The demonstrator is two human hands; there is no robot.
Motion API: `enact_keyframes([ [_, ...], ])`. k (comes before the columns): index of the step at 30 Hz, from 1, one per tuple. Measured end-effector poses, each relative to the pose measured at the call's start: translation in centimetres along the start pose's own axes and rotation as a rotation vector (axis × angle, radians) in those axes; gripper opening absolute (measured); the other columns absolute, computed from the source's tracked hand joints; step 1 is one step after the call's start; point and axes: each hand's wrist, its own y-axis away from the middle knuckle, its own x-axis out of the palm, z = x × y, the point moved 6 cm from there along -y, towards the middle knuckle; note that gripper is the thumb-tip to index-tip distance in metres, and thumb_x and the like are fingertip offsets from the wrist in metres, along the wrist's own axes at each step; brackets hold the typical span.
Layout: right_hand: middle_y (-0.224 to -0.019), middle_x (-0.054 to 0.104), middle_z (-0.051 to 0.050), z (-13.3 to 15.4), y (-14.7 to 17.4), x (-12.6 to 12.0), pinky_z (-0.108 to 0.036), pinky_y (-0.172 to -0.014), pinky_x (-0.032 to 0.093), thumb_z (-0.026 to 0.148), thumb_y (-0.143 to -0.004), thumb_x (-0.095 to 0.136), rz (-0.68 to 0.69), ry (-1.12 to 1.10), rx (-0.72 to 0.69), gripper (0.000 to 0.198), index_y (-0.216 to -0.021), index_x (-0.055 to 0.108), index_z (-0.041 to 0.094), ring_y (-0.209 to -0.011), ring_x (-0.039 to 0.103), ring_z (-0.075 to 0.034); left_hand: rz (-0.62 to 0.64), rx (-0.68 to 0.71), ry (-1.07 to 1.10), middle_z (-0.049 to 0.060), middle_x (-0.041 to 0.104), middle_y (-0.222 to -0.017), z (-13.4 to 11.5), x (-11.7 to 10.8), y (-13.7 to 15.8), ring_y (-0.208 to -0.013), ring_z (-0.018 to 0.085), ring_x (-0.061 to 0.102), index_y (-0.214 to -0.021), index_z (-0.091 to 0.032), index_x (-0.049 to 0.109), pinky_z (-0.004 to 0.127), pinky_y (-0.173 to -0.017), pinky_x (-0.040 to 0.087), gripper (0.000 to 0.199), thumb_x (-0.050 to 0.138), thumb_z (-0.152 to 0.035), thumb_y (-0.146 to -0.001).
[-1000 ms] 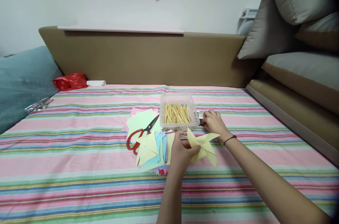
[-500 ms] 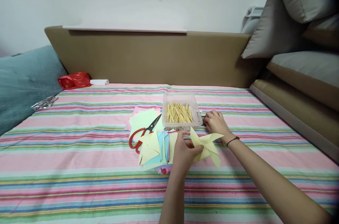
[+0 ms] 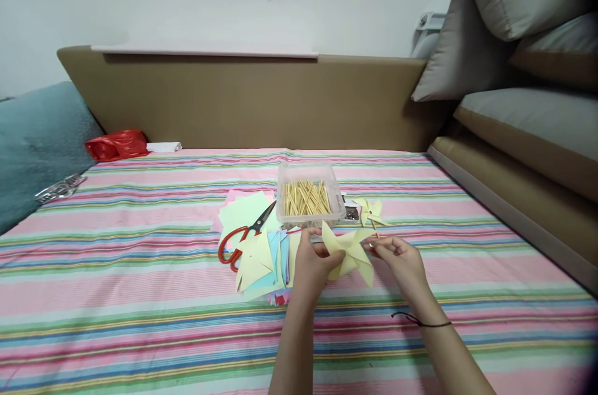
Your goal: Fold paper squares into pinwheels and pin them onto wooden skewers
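Note:
My left hand pinches a pale yellow paper pinwheel by its folded centre, its blades fanning out to the right. Just right of it, my right hand has thumb and fingertips closed on a small shiny metal pin, too small to make out fully. Behind that hand lies a finished yellow pinwheel on a stick. A small box of dark metal bits sits between this pinwheel and a clear plastic box of wooden sticks.
Red-handled scissors lie on pale green paper sheets. In front are cut yellow and blue paper squares. A striped cloth covers the surface. Cushions are stacked at right; a red plastic bag is far left.
My right hand has come back from the small box of metal bits toward the held pinwheel, with a small shiny pin in its fingertips. The stick-mounted pinwheel is now uncovered. The view shifted slightly.

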Motion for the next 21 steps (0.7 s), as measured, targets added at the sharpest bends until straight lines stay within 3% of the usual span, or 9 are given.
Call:
enact_keyframes([
  [7, -0.076, 0.075, -0.009, 0.3, 1.1, -0.1, -0.036, -0.070, 0.056, 0.036, -0.059, 0.079, -0.015, -0.252, 0.178, 0.023, -0.062, 0.065, 0.018, -0.074, 0.071, -0.024, 0.002, 0.007, 0.009, 0.004, 0.072, -0.071, -0.3, 0.0, -0.1, -0.062, 0.021, 0.068, -0.094, -0.022, 0.037, 0.031, -0.056, 0.053, 0.057, 0.080, -0.030, -0.058],
  [14, -0.074, 0.075, -0.009, 1.5, 1.5, -0.3, -0.036, -0.067, 0.056, 0.037, -0.057, 0.080, -0.031, -0.343, 0.242, 0.026, -0.059, 0.062, 0.018, -0.073, 0.072, -0.025, -0.048, 0.017, 0.000, 0.004, 0.071, -0.071, -0.1, 0.3, -0.4, -0.062, 0.022, 0.068, -0.097, -0.021, 0.038, 0.032, -0.058, 0.054, 0.060, 0.081, -0.031, -0.056],
  [21, -0.073, 0.074, -0.006, 0.9, 1.3, -0.8, -0.030, -0.068, 0.056, 0.033, -0.056, 0.081, -0.070, -0.388, 0.269, 0.022, -0.061, 0.065, 0.018, -0.072, 0.071, -0.020, -0.070, 0.012, -0.008, 0.003, 0.071, -0.069, -0.2, 0.3, -0.6, -0.060, 0.022, 0.068, -0.097, -0.021, 0.038, 0.031, -0.055, 0.053, 0.062, 0.082, -0.030, -0.054],
])
